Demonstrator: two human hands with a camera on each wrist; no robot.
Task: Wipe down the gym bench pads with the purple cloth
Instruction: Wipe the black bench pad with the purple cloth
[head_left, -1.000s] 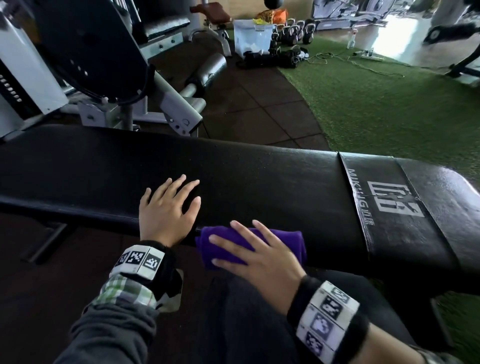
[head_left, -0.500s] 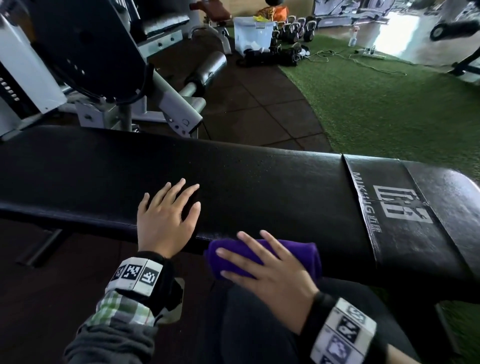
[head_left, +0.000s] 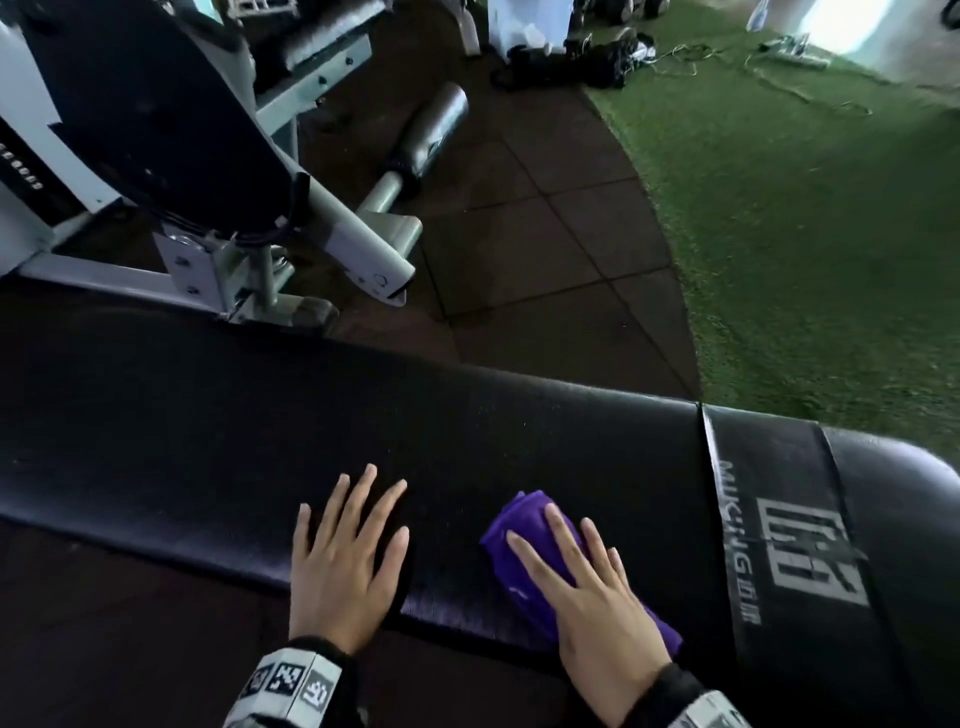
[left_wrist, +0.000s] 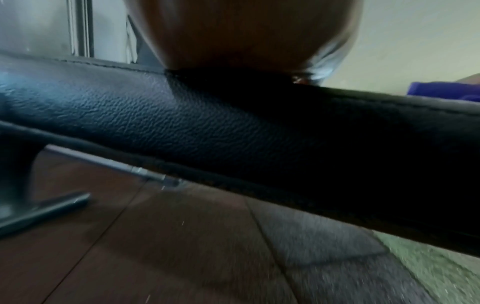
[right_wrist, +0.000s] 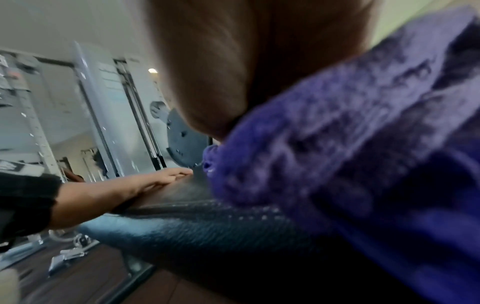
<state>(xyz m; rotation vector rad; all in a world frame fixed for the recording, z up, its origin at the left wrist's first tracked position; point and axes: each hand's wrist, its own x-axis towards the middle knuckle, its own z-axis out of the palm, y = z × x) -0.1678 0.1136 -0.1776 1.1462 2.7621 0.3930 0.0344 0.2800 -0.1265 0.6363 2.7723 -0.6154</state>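
A long black padded gym bench (head_left: 519, 441) runs across the head view, with a white logo band (head_left: 789, 540) near its right end. The folded purple cloth (head_left: 524, 525) lies on the pad's near edge. My right hand (head_left: 587, 577) presses flat on the cloth with straight fingers. To its left, my left hand (head_left: 343, 551) rests flat on the bare pad, fingers spread. The right wrist view shows the purple cloth (right_wrist: 350, 154) under my palm and the left hand (right_wrist: 155, 181) on the pad. In the left wrist view the pad's side (left_wrist: 207, 127) fills the middle.
A grey weight machine (head_left: 182, 182) with a black pad stands just behind the bench on the left. Dark rubber floor tiles (head_left: 545, 234) lie beyond, and green turf (head_left: 831, 234) to the right with cables and bags at the back.
My right hand has slid the cloth up from the bench's front edge onto the top of the pad and turned it lengthwise. The left hand stays flat in place.
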